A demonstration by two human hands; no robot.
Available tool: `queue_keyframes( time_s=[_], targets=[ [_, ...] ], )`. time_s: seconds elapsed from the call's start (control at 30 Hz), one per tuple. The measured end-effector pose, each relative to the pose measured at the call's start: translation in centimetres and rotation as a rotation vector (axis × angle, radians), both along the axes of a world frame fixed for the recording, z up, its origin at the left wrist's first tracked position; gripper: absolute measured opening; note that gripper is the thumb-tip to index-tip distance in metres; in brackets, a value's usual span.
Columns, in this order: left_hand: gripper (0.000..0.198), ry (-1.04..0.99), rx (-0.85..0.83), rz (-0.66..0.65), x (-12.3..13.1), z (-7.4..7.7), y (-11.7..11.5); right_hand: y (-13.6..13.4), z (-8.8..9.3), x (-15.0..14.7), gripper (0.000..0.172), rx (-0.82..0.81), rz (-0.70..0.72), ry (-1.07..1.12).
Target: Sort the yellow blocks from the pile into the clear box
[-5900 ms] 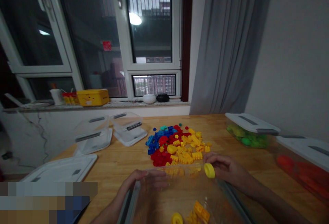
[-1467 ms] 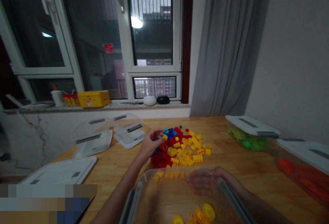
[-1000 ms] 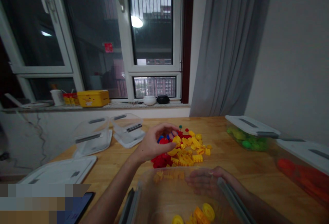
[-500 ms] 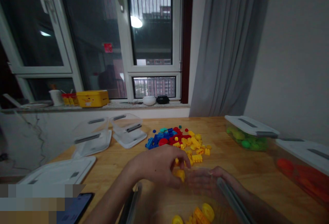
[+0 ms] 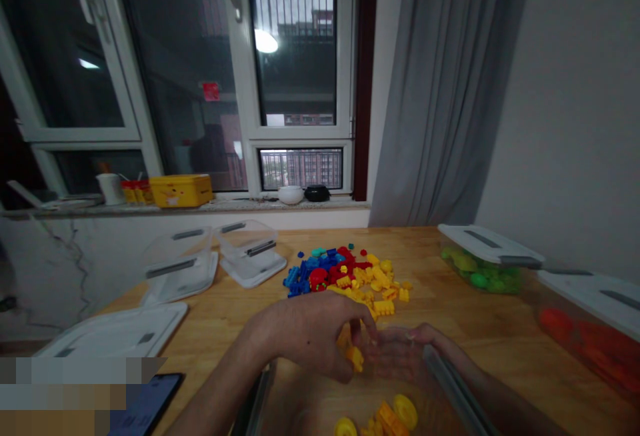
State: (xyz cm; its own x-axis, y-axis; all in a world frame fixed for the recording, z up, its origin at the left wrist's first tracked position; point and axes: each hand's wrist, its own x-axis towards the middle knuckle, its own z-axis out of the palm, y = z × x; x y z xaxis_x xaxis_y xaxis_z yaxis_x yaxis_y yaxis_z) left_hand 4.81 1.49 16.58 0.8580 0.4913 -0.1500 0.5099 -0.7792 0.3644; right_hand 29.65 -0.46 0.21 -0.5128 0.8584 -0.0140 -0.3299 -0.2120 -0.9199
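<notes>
Yellow block point(image 5: 355, 359), lower centre: my left hand point(image 5: 310, 333) is pinching it over the clear box point(image 5: 453, 383), apparently adding it; next, loosening that pinch seems needed. Rightward, my right hand point(image 5: 419, 349) is lying flat-fingered against the box, grasping nothing.

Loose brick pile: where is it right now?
Head view: the brick pile lies on the table just below mid-frame, partly hidden by the left hand, left of the lidded box of green pieces.
</notes>
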Motion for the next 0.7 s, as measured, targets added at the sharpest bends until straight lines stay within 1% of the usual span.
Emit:
queue_keyframes(
  time_s=[0.1, 0.17, 0.27, 0.37, 0.43, 0.53, 0.6, 0.7],
  targets=[
    [0.053, -0.035, -0.031, -0.024, -0.2, -0.1, 0.4, 0.0, -0.1, 0.0, 0.045, -0.032, 0.054, 0.088],
    [0.048, -0.068, -0.027, -0.018, -0.5, 0.0, 0.7, 0.1, -0.4, 0.3, 0.047, -0.053, 0.045, 0.119],
    [0.039, -0.111, 0.029, 0.027, -1.0, 0.3, 0.9, 0.2, -1.1, 0.8, 0.050, -0.075, 0.014, 0.112],
    [0.030, -0.139, 0.083, 0.092, -1.5, 0.2, 1.6, 0.4, -1.7, 1.2, 0.052, -0.073, 0.041, 0.121],
    [0.027, -0.146, 0.144, 0.153, -1.9, -0.3, 2.6, 0.6, -2.3, 1.4, 0.054, -0.071, 0.049, 0.130],
    [0.028, -0.112, 0.213, 0.239, -2.4, -1.5, 4.4, 1.0, -3.1, 1.6, 0.056, -0.078, 0.042, 0.130],
    [0.029, -0.065, 0.217, 0.260, -2.7, -2.5, 5.7, 1.2, -3.3, 1.7, 0.055, -0.084, 0.028, 0.123],
    [0.024, 0.020, 0.188, 0.257, -3.1, -3.9, 7.4, 1.2, -2.8, 1.8, 0.055, -0.107, 0.022, 0.087]
  ],
)
